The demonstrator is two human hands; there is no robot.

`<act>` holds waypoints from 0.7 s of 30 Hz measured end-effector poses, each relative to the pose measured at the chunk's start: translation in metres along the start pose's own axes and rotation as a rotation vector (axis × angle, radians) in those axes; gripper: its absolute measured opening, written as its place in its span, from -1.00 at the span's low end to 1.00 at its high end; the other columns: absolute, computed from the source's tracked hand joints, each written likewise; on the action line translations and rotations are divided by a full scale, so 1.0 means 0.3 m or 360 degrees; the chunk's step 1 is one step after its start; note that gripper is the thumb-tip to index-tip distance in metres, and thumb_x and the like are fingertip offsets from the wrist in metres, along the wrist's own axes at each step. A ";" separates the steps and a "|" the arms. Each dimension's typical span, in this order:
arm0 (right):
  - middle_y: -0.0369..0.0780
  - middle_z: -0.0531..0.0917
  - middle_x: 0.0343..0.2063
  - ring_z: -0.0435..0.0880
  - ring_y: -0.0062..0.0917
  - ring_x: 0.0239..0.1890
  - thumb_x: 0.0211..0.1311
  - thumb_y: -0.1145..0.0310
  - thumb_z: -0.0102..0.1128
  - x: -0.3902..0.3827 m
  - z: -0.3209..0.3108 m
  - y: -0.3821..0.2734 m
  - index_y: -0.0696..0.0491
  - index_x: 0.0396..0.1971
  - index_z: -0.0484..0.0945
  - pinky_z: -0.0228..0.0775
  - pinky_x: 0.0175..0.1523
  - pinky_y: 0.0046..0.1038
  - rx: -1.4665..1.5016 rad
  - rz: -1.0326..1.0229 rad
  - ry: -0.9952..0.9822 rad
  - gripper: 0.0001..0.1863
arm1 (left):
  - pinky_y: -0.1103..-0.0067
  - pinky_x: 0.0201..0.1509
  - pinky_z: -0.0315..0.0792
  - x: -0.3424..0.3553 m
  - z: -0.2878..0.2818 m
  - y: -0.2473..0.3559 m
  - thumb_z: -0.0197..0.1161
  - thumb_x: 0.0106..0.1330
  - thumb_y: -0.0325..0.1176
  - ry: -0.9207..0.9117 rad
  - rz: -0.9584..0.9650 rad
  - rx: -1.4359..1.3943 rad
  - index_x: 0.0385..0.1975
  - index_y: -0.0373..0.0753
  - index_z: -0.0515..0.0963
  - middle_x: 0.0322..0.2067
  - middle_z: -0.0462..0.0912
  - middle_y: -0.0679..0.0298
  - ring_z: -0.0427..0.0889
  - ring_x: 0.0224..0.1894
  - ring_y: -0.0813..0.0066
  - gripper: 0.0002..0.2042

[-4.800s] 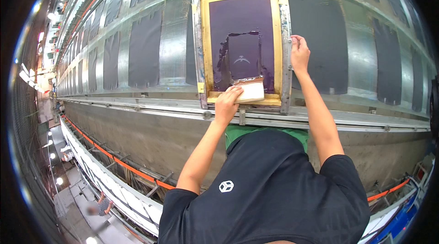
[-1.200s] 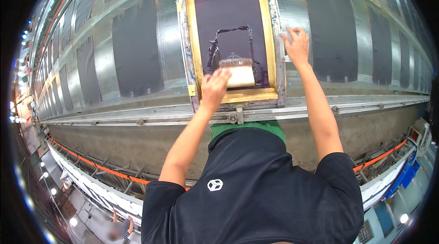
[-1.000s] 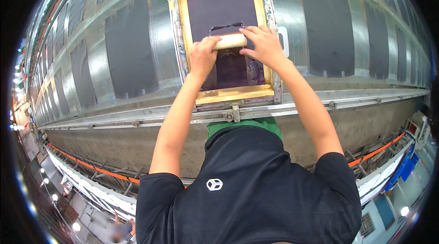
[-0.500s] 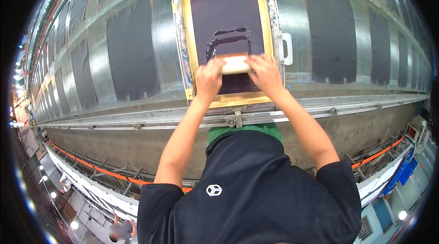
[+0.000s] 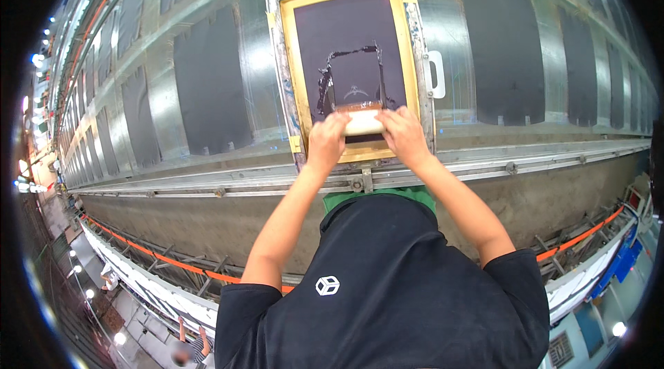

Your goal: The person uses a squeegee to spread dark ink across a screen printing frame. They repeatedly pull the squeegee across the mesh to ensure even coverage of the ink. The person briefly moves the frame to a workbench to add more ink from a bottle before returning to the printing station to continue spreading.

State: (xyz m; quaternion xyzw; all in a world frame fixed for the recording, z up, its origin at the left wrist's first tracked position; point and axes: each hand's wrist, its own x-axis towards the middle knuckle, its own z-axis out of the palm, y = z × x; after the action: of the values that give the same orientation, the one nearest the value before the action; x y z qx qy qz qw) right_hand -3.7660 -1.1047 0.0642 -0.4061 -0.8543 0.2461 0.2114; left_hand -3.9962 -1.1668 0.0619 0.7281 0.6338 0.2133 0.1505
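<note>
- Squeegee (image 5: 364, 123), a short pale block with a brownish strip (image 5: 358, 106) along its far edge, lies just above and right of the picture's centre, over the lower part of a dark mesh panel (image 5: 349, 20).
- Left hand (image 5: 326, 141): my fingers curl over the block's left end. Right hand (image 5: 407, 135): my fingers close over its right end, so both hands grip it together. My thumbs are hard to make out.
- Around the mesh, at upper centre, runs a yellow border (image 5: 294, 58) inside a worn rectangular screen frame (image 5: 279, 44).
- Glossy dark paste (image 5: 353, 51) makes a broken outline above and beside the squeegee; a small pale curved mark (image 5: 356, 93) shows just above the strip.
- By its look, I judge the block light and stiff, the strip perhaps slightly springy. Paste near that edge would be slippery, so the two dry ends seem the best hold, fingertips kept back.
- The stretched mesh may be delicate, calling for even pressure from both hands.
</note>
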 end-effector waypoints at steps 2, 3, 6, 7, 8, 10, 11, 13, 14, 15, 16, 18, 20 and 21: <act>-0.20 0.69 -0.03 0.58 -0.28 -0.02 0.00 0.35 0.51 0.004 -0.028 0.018 0.05 -0.04 0.66 0.44 0.11 -0.25 0.0236 -0.0005 -0.0029 -0.55 | 0.37 -0.04 0.52 -0.042 0.002 0.002 0.23 0.02 -0.68 0.0023 -0.0013 -0.0016 -0.01 -0.14 0.63 -0.03 0.74 0.28 0.69 0.11 0.32 -0.53; -0.17 0.67 -0.01 0.58 -0.28 -0.01 0.02 0.29 0.54 0.030 -0.059 0.058 0.07 -0.01 0.65 0.44 0.14 -0.25 0.0455 0.0012 -0.0009 -0.51 | 0.35 0.00 0.55 -0.026 -0.011 0.005 0.23 0.04 -0.67 0.0007 -0.0090 -0.0062 -0.01 -0.14 0.65 -0.02 0.75 0.25 0.70 0.10 0.26 -0.54; -0.11 0.63 0.04 0.58 -0.29 0.07 0.15 0.05 0.53 0.118 -0.118 0.295 0.04 0.11 0.62 0.43 0.19 -0.26 0.0320 0.0473 0.0479 -0.42 | 0.37 0.09 0.59 0.120 -0.047 -0.049 0.26 0.09 -0.64 0.0165 -0.0241 -0.0217 0.01 -0.08 0.68 0.00 0.76 0.21 0.72 0.08 0.20 -0.54; -0.09 0.66 -0.03 0.61 -0.26 -0.01 0.19 0.08 0.49 0.154 -0.110 0.376 0.00 0.10 0.63 0.44 0.14 -0.25 0.0195 0.0582 0.0649 -0.47 | 0.37 0.11 0.59 0.188 -0.047 -0.073 0.27 0.09 -0.63 0.0190 -0.0235 -0.0223 0.02 -0.08 0.68 0.00 0.76 0.21 0.72 0.07 0.18 -0.54; -0.07 0.69 -0.09 0.64 -0.24 -0.09 0.23 0.11 0.45 0.174 -0.101 0.439 -0.03 0.10 0.64 0.46 0.08 -0.24 0.0065 0.0692 0.0813 -0.52 | 0.38 0.13 0.59 0.241 -0.045 -0.094 0.29 0.09 -0.62 0.0213 -0.0233 -0.0231 0.03 -0.09 0.69 0.00 0.75 0.20 0.72 0.07 0.16 -0.54; -0.07 0.70 -0.22 0.66 -0.30 -0.21 0.31 0.13 0.36 0.225 -0.078 0.469 -0.03 0.09 0.64 0.47 -0.01 -0.27 0.0405 0.0832 0.0676 -0.59 | 0.39 0.12 0.59 0.291 -0.042 -0.124 0.31 0.09 -0.62 0.0178 -0.0268 -0.0223 0.05 -0.07 0.69 -0.01 0.76 0.20 0.72 0.06 0.17 -0.53; -0.08 0.71 -0.29 0.67 -0.33 -0.27 0.35 0.14 0.32 0.247 -0.065 0.468 -0.04 0.08 0.64 0.48 -0.06 -0.29 0.0586 0.0893 0.0599 -0.62 | 0.38 0.14 0.59 0.287 -0.040 -0.129 0.30 0.08 -0.64 0.0166 -0.0257 -0.0201 0.05 -0.10 0.68 0.01 0.75 0.19 0.71 0.09 0.16 -0.52; -0.21 0.60 -0.47 0.53 -0.50 -0.41 0.41 0.15 0.25 0.280 -0.072 0.480 -0.03 0.05 0.65 0.40 -0.20 -0.37 0.0602 0.0949 0.0578 -0.68 | 0.36 0.18 0.56 0.257 -0.016 -0.115 0.32 0.07 -0.63 0.0308 -0.0086 -0.0112 0.00 -0.15 0.69 0.00 0.75 0.21 0.69 0.11 0.17 -0.56; -0.27 0.55 -0.57 0.46 -0.58 -0.49 0.44 0.16 0.22 0.276 -0.069 0.485 -0.03 0.04 0.65 0.36 -0.27 -0.41 0.0607 0.0996 0.0568 -0.70 | 0.35 0.20 0.54 0.233 0.011 -0.104 0.33 0.06 -0.63 0.0360 0.0003 -0.0077 -0.02 -0.18 0.69 0.00 0.75 0.23 0.69 0.12 0.18 -0.58; -0.25 0.57 -0.59 0.49 -0.56 -0.50 0.44 0.19 0.21 0.289 -0.078 0.462 -0.04 0.02 0.66 0.37 -0.28 -0.38 0.0585 0.0982 0.0605 -0.73 | 0.35 0.20 0.53 0.180 0.025 -0.089 0.35 0.04 -0.61 0.0352 -0.0017 -0.0041 -0.03 -0.14 0.70 0.02 0.75 0.26 0.66 0.18 0.23 -0.57; -0.23 0.59 -0.60 0.52 -0.53 -0.52 0.44 0.22 0.20 0.306 -0.092 0.440 -0.04 0.00 0.67 0.38 -0.29 -0.35 0.0562 0.0965 0.0643 -0.75 | 0.37 0.11 0.54 0.126 0.040 -0.072 0.36 0.06 -0.59 0.0367 0.0016 0.0067 -0.02 -0.12 0.69 0.04 0.75 0.28 0.67 0.18 0.28 -0.58; -0.21 0.60 -0.62 0.54 -0.52 -0.54 0.44 0.25 0.19 0.333 -0.110 0.394 -0.04 -0.04 0.69 0.38 -0.32 -0.33 0.0523 0.0943 0.0723 -0.78 | 0.39 0.02 0.54 0.016 0.074 -0.051 0.36 0.10 -0.58 0.0464 0.0133 0.0078 -0.02 -0.07 0.70 0.07 0.74 0.32 0.67 0.20 0.33 -0.59; -0.21 0.59 -0.63 0.52 -0.53 -0.54 0.44 0.25 0.19 0.364 -0.131 0.353 -0.04 -0.07 0.70 0.37 -0.34 -0.34 0.0503 0.0897 0.0779 -0.80 | 0.40 0.01 0.51 -0.102 0.078 -0.036 0.35 0.14 -0.57 0.0443 0.0146 0.0058 -0.01 -0.04 0.70 0.09 0.74 0.34 0.66 0.22 0.37 -0.60; -0.24 0.57 -0.63 0.50 -0.56 -0.55 0.44 0.27 0.20 0.383 -0.144 0.307 -0.05 -0.08 0.70 0.35 -0.36 -0.37 0.0447 0.0928 0.0758 -0.81 | 0.44 0.01 0.51 -0.156 0.044 -0.025 0.33 0.16 -0.60 0.0413 0.0160 0.0084 0.00 -0.03 0.71 0.08 0.75 0.34 0.66 0.22 0.39 -0.60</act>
State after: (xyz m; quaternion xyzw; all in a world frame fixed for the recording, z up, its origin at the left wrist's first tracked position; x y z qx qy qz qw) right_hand -3.7542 -0.9517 0.0622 -0.6444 -0.5883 0.3093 0.3782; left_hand -4.0011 -1.2110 0.0413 0.7289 0.6161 0.2963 0.0373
